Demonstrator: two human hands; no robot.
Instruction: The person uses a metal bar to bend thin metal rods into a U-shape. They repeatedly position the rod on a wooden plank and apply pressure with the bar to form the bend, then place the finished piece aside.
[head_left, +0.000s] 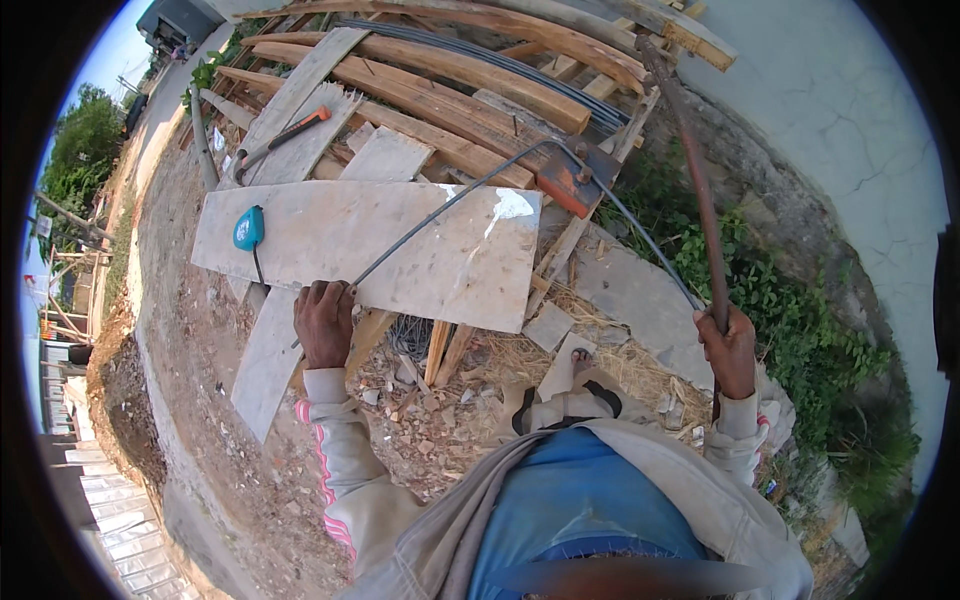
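My left hand (325, 322) is closed around a thin grey steel rod (440, 213) at the near edge of a pale board (370, 245). The rod runs up to an orange metal block (578, 180) on the timber, bends there, and slopes back down toward my right hand. My right hand (727, 352) is wrapped around a long rusty bar (695, 180), whose far end lies near the wood pile. The rod's other end comes close to my right fingers; I cannot tell if they touch it. A teal tape measure (248, 229) rests on the board.
A hammer (285, 140) with an orange-tipped handle lies on boards at the far left. Stacked timber (440, 75) and a bundle of steel rods (500, 68) lie behind. Green plants (790, 340) grow along the wall (850, 120) at right. Rubble (440, 405) covers the ground near my feet.
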